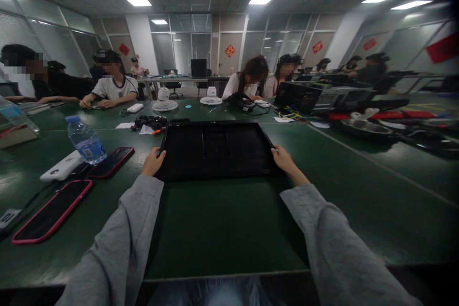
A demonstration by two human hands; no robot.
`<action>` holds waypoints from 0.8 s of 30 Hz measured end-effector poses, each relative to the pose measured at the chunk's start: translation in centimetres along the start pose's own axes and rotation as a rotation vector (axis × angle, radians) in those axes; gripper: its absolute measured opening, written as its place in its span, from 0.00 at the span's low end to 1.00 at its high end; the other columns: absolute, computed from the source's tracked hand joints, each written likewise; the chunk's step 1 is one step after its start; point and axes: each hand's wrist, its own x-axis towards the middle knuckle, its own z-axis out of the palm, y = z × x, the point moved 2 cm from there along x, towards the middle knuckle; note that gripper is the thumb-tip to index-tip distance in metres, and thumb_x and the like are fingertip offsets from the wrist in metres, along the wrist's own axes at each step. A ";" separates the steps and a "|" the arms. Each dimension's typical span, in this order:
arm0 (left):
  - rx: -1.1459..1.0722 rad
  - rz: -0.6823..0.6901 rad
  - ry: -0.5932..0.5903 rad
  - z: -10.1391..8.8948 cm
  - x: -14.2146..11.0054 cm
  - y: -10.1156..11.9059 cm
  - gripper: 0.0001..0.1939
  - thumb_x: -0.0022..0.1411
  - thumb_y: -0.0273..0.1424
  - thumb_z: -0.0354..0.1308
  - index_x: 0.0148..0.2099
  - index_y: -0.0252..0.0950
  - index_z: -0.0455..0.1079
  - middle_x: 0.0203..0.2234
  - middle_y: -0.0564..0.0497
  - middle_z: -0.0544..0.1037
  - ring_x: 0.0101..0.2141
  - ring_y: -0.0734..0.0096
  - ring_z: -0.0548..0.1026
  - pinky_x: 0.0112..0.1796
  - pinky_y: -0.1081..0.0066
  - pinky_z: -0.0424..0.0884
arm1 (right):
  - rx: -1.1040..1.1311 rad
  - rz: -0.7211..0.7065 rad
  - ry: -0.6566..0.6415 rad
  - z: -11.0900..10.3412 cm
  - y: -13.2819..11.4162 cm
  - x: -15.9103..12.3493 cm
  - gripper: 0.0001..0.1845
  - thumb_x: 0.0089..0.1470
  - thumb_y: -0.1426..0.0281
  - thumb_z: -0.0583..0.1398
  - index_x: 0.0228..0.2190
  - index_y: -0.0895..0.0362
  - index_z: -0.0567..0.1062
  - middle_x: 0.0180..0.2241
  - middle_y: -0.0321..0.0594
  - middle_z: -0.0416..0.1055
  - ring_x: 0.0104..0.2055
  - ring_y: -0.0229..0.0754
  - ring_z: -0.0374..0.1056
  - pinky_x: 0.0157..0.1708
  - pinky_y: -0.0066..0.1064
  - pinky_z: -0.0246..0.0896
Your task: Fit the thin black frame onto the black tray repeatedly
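A wide black rectangular panel (182, 150) with a raised rim, like a shallow tray, is in front of me at the middle of the green table. A narrower framed section shows in its centre. My left hand (154, 161) grips its left edge, thumb on the near side and fingers mostly hidden behind the rim. On the opposite edge, my right hand (283, 158) holds the panel in the same way, thumb on top. Whether its underside touches the table I cannot tell.
Left of the panel are a water bottle (84, 139), a white power bank (61, 166) and two red-edged phones (52, 213) (111, 161). Small white fans (165, 104) (211, 98) stand beyond. A metal pan (367, 130) lies right. Several people sit around.
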 end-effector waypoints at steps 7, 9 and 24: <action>-0.012 -0.012 0.001 -0.3 -0.4 0.6 0.19 0.63 0.40 0.59 0.52 0.35 0.70 0.37 0.44 0.82 0.43 0.56 0.79 0.46 0.62 0.72 | 0.070 0.059 0.009 -0.1 0.2 0.1 0.23 0.62 0.57 0.50 0.47 0.58 0.75 0.42 0.53 0.76 0.47 0.53 0.71 0.50 0.43 0.63; -0.015 -0.005 -0.005 -0.3 -0.4 0.5 0.19 0.64 0.40 0.58 0.52 0.35 0.70 0.36 0.44 0.82 0.43 0.56 0.79 0.46 0.62 0.72 | 0.106 0.073 -0.029 -0.2 0.3 0.2 0.24 0.63 0.55 0.48 0.42 0.58 0.76 0.41 0.52 0.76 0.46 0.52 0.71 0.48 0.42 0.63; 0.009 -0.028 -0.014 0.1 0.1 -0.3 0.21 0.64 0.41 0.57 0.56 0.36 0.68 0.41 0.42 0.81 0.44 0.55 0.79 0.46 0.61 0.71 | -0.154 0.015 -0.001 -0.1 -0.6 -0.2 0.24 0.65 0.59 0.45 0.42 0.58 0.76 0.38 0.53 0.76 0.43 0.53 0.72 0.44 0.39 0.63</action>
